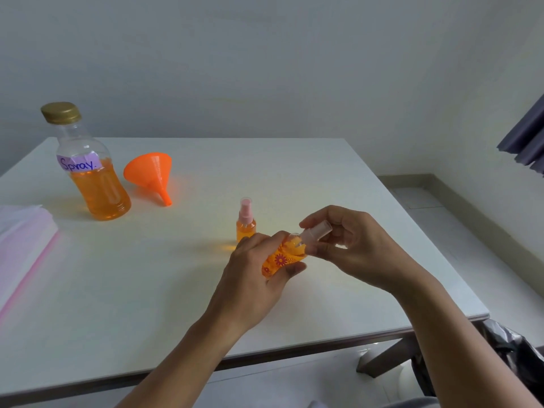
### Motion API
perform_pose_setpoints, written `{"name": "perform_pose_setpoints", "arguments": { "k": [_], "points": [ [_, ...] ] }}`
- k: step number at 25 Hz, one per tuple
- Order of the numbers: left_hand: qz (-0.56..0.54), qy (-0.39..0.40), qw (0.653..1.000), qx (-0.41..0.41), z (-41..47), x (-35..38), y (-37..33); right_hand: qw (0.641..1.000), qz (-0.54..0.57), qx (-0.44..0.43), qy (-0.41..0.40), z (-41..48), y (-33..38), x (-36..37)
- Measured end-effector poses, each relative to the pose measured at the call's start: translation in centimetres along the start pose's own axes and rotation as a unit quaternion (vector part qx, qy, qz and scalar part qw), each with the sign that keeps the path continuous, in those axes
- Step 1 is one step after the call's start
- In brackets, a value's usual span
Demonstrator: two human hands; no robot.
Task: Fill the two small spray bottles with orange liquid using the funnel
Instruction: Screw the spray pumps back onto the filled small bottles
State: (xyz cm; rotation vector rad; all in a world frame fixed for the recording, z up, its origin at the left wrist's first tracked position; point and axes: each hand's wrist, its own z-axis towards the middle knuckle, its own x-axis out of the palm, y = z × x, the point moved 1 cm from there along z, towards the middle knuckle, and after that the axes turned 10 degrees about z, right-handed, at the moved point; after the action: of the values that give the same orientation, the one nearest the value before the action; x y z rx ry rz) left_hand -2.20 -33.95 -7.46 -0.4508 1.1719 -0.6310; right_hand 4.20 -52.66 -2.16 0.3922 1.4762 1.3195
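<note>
My left hand (253, 278) grips a small spray bottle with a flower pattern (281, 259), tilted and full of orange liquid. My right hand (350, 242) pinches its clear spray cap (316, 232) at the neck. A second small spray bottle (245, 222) with a pink nozzle stands upright just behind my left hand, holding orange liquid. The large bottle labelled "Spray" (94, 178), with a gold lid on, stands at the back left, about half full of orange liquid. The orange funnel (151, 175) lies on its side next to it.
The white table (323, 172) ends at its right edge near a tiled floor. A stack of clear plastic bags with pink strips (20, 245) lies at the left edge. A dark curtain (527, 136) hangs at the far right.
</note>
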Motion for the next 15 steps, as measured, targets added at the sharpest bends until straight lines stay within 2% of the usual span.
{"name": "perform_pose_setpoints", "arguments": {
  "k": [5,8,12,15],
  "points": [
    [-0.083,0.054,0.995,-0.022,0.3,-0.9,-0.6,0.995,0.092,-0.010,-0.036,0.1,0.2,0.4],
    [-0.060,0.012,0.998,-0.026,0.1,-1.1,-0.5,0.994,0.087,-0.001,-0.064,0.5,0.1,1.2],
    [0.048,-0.081,0.996,-0.005,-0.5,-1.2,-0.9,0.995,0.033,0.009,-0.093,1.2,1.0,2.6],
    [0.023,-0.090,0.996,-0.003,-0.5,-1.6,-0.9,0.991,0.106,0.015,-0.085,1.0,1.4,2.3]
  ]
}}
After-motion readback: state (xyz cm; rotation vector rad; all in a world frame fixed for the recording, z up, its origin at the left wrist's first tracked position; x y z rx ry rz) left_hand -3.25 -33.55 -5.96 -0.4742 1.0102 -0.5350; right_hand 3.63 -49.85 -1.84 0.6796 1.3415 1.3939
